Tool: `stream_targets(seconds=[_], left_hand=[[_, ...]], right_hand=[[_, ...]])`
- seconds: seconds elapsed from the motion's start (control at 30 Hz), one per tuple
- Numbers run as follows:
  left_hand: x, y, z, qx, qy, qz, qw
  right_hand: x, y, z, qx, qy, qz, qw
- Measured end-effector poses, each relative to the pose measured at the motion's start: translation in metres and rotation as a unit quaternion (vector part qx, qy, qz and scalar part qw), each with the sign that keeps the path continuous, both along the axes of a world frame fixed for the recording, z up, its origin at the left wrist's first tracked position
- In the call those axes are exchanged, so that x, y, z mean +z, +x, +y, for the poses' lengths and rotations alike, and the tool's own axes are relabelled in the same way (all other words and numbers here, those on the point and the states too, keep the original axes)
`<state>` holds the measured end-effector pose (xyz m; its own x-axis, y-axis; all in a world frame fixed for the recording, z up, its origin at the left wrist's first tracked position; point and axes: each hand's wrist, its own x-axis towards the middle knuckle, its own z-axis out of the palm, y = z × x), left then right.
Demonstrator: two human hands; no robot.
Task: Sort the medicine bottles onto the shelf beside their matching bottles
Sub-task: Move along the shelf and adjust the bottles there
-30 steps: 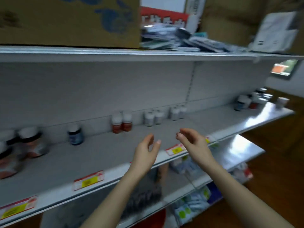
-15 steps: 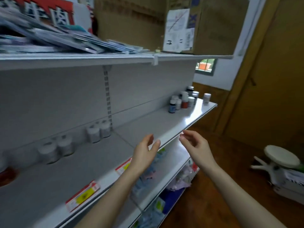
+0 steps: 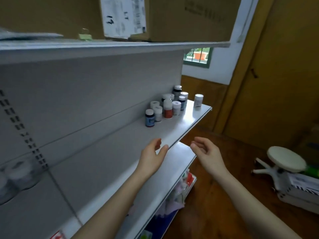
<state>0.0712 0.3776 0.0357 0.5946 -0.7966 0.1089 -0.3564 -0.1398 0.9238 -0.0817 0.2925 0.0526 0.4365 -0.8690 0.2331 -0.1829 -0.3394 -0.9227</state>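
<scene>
Here both hands, left (image 3: pixel 151 156) and right (image 3: pixel 206 152), hang empty and loosely spread near the shelf (image 3: pixel 172 133) edge, bottles (image 3: pixel 165 107) clustered at its far end.

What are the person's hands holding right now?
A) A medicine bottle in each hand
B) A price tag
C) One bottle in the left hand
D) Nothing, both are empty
D: the left hand and the right hand are open and empty, short of the bottles standing farther along the shelf.
</scene>
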Motion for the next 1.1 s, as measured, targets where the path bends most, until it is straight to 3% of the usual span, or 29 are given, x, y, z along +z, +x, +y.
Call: stream_targets(seconds=[0.27, 0.47, 0.63, 0.87, 1.1], left_hand=[[-0.01, 0.018, -0.094, 0.133, 0.014, 0.022, 0.991], [-0.02, 0.05, -0.115, 0.228, 0.051, 0.017, 0.972], [-0.031, 0.091, -0.14, 0.226, 0.101, 0.014, 0.969], [-0.044, 0.142, -0.188, 0.199, 0.144, 0.011, 0.969], [-0.054, 0.153, -0.203, 0.221, 0.086, 0.011, 0.971]], right_hand=[[-0.01, 0.047, -0.14, 0.125, 0.014, 0.032, 0.992], [-0.027, 0.11, -0.181, 0.216, 0.024, 0.086, 0.972], [-0.052, 0.164, -0.204, 0.238, -0.015, 0.159, 0.958], [-0.079, 0.229, -0.221, 0.281, 0.011, 0.133, 0.95], [-0.095, 0.24, -0.231, 0.301, -0.027, 0.136, 0.943]])
